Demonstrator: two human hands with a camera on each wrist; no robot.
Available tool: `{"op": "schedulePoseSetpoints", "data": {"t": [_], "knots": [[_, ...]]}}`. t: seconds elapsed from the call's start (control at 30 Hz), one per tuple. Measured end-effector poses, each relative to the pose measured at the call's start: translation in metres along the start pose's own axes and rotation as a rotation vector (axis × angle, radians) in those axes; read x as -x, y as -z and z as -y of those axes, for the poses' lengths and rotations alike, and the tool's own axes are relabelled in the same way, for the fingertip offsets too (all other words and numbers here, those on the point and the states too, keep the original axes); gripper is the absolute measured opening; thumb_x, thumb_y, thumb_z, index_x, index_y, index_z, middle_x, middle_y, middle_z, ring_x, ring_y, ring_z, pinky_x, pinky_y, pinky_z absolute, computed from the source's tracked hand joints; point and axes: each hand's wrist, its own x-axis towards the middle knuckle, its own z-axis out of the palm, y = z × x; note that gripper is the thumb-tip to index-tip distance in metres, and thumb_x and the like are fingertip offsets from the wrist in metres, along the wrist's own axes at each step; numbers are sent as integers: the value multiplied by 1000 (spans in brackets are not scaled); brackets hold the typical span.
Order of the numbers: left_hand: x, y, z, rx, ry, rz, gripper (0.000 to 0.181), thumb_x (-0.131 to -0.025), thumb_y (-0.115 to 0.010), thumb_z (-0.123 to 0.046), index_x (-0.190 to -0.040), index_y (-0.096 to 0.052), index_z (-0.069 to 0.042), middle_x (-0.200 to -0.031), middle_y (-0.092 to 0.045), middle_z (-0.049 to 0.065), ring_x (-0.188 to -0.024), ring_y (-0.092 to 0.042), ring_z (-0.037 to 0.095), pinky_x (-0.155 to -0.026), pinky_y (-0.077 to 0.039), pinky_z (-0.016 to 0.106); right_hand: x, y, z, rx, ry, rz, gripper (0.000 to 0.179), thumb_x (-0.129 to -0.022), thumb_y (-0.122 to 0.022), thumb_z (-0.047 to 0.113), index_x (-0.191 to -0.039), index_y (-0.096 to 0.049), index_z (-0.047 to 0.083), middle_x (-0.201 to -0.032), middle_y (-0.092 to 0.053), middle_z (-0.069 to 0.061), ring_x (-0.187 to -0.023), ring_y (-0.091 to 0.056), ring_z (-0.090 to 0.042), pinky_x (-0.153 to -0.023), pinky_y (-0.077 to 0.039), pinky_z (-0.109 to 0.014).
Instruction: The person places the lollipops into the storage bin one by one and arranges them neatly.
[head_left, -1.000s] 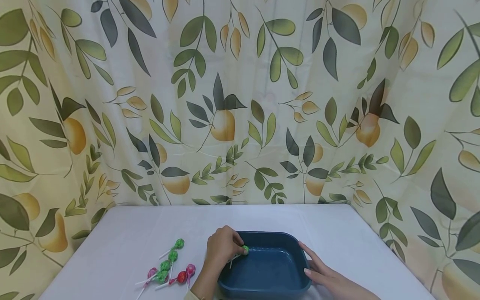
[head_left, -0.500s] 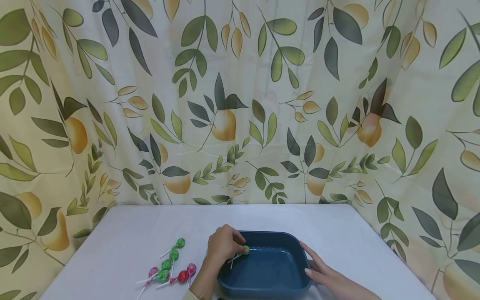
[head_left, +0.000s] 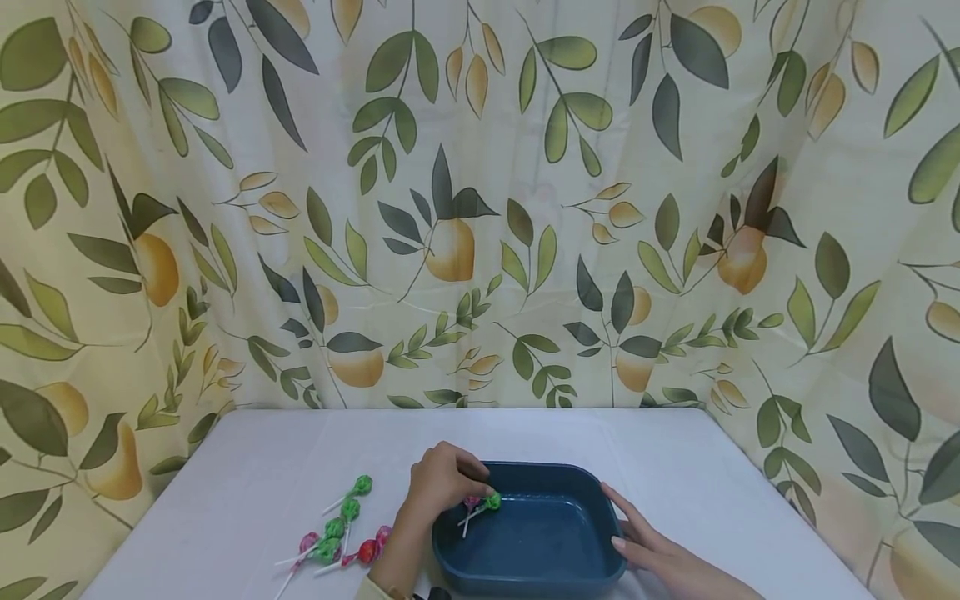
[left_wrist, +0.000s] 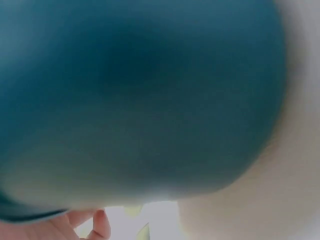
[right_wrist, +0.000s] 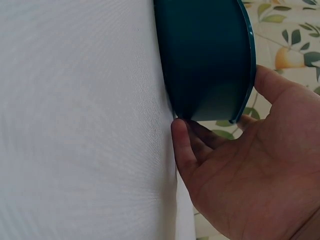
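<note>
A deep blue rectangular dish (head_left: 558, 533) stands on the white table. Inside its left end lie a green lollipop (head_left: 492, 501) and a pink lollipop (head_left: 471, 502), their white sticks crossing. My left hand (head_left: 444, 477) hovers over them at the dish's left rim, fingertips just above the candy and partly hiding it. With its fingers spread, my right hand (head_left: 651, 546) rests against the dish's right side; the right wrist view shows that hand (right_wrist: 245, 155) touching both rim and base. The dish's wall (left_wrist: 150, 100) fills most of the left wrist view, blurred.
Left of the dish lies a loose group of lollipops: several green lollipops (head_left: 333, 528), a red lollipop (head_left: 367, 551) and pink ones (head_left: 308, 542). The left forearm partly covers one. A leaf-and-fruit patterned curtain (head_left: 480, 208) hangs behind and beside the white table (head_left: 720, 492).
My left hand has let go of the green lollipop and risen slightly up and left. The pink lollipop beside it now shows. The right hand stays at the dish.
</note>
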Motion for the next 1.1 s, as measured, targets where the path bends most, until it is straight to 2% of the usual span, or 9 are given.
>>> {"op": "schedulePoseSetpoints", "data": {"t": [0.2,0.37,0.47,0.83,1.1], "knots": [[-1,13,6,63,-24,28,14,-80,-91,-18,-91,-84,-16,-83,-75,-8,-90,-69,17,-92,-41,65,-3,0,-1,-13,-1,2,75,-110,-43,46,-167,1,22,-157,-15,-44,-138,-22,-68,-93,-23,-88],[-2,21,12,151,-40,60,16,-80,-90,-15,-94,-83,-13,-88,-77,-4,-88,-71,16,-87,-55,49,-5,0,-2,-26,2,12,76,-110,-42,44,-167,3,20,-157,-14,-44,-137,-23,-69,-93,-23,-87],[-1,26,15,200,-47,74,16,-80,-90,-13,-95,-83,-12,-89,-77,-3,-88,-71,16,-83,-58,44,-6,0,-2,-45,2,20,76,-111,-42,44,-166,4,19,-156,-13,-45,-137,-23,-69,-93,-23,-87],[-2,47,34,311,-21,64,21,-82,-89,-15,-101,-82,-10,-97,-77,2,-93,-71,21,-83,-56,45,-6,1,-1,-30,6,18,76,-110,-41,45,-166,3,19,-157,-12,-45,-136,-22,-70,-92,-23,-88],[1,61,46,361,15,44,20,-85,-86,-11,-103,-82,-7,-99,-78,5,-97,-73,22,-88,-55,48,-6,1,-2,-55,6,29,75,-111,-40,44,-166,5,19,-159,-5,-44,-141,-5,-69,-94,-21,-87]]}}
